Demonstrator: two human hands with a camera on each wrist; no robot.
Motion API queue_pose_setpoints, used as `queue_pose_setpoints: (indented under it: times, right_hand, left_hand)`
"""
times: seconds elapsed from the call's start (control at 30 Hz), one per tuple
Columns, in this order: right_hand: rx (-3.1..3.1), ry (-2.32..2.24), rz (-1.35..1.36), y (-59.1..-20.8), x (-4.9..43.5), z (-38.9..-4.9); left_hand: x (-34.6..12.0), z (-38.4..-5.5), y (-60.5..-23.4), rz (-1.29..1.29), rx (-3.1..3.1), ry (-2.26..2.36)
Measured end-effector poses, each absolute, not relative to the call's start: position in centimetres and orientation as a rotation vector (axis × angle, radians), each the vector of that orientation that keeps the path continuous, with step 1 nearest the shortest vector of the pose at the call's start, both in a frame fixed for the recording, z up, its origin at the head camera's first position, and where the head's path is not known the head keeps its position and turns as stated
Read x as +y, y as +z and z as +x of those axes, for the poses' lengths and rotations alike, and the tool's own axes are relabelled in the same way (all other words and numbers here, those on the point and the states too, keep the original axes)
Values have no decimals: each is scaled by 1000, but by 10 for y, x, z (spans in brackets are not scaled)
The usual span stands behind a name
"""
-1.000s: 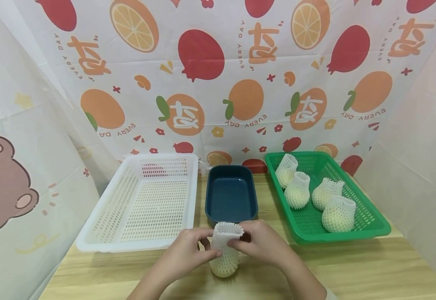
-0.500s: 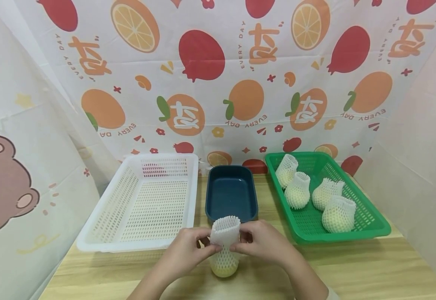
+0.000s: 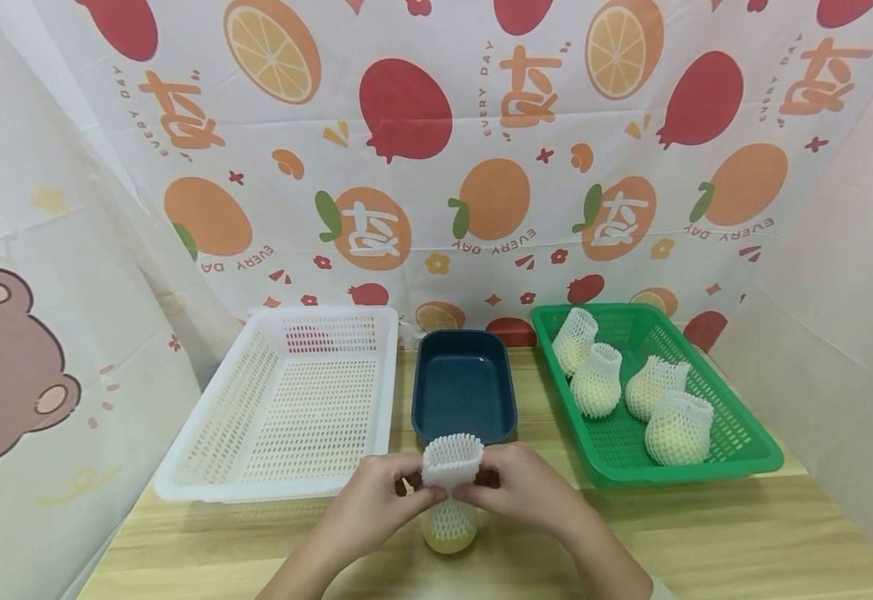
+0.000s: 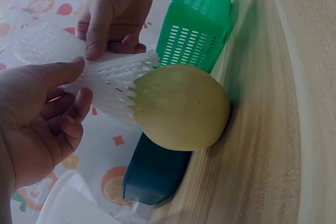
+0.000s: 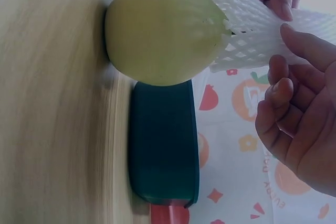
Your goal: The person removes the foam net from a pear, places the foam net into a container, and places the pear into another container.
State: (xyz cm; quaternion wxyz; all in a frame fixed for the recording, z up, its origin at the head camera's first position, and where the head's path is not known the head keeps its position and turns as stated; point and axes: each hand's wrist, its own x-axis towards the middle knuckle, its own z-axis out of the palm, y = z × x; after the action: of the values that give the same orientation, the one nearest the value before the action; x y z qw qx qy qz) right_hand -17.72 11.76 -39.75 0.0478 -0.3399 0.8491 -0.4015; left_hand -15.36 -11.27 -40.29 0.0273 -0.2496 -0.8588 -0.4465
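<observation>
Far to the left of the left grip [image 3: 376, 504], a brown bear [image 3: 4, 367] is printed on a pale cloth [image 3: 68, 217]. Closer, a white basket [image 3: 316, 408] full of little holes sits on the tabletop [image 3: 706, 533], just past the left grip and to its left. The left grip pinches one side of a white foam net [image 3: 453, 473] with its thumb and fingers. The net stands up between the two grips, with its open end on top. Under both grips, a pale yellow fruit [image 4: 181, 108] sits on the tabletop. The net fits around the top of the fruit, and most of the fruit is bare. Past the grips, in the middle, is a dark blue tray [image 3: 462, 387]. The right grip [image 3: 522, 492] pinches the other side of the net, and its other fingers are bent. Past the right grip and to its right is a green basket [image 3: 616, 454]. Four wrapped fruits [image 3: 595, 392] sit in it, each in its own white net. Behind everything, a back cloth [image 3: 421, 196] shows oranges and red fruits.
</observation>
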Motion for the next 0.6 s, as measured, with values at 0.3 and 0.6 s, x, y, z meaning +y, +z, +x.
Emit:
queue_pose_setpoints:
  times: [0.3, 0.6]
  right_hand:
    - [2631, -1299, -1117, -399, 113, -174]
    - [2673, -1386, -1081, -394, 110, -171]
  left_hand:
    - [-109, -151, -401, -734, -2589, -1465]
    - [-107, -152, -400, -532, -2494, -1829]
